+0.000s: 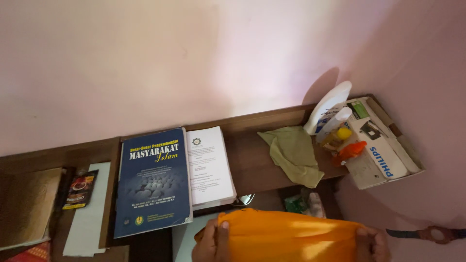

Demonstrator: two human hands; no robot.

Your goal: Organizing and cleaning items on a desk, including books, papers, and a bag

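I grip the orange cloth (pixel 286 237) taut, left hand (pixel 209 242) and right hand (pixel 371 245) both closed on its ends. The blue book (pixel 153 182) lies flat on the table (pixel 252 155) above.

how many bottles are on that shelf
3, clustered at the shelf's right end beside the cardboard box: a large white bottle leaning on the wall, a slimmer white bottle, and an orange-capped bottle in front. More may be hidden behind.

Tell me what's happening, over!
Left hand and right hand grip the orange cloth, stretched between them. Blue book and green cloth lie on the shelf beyond.
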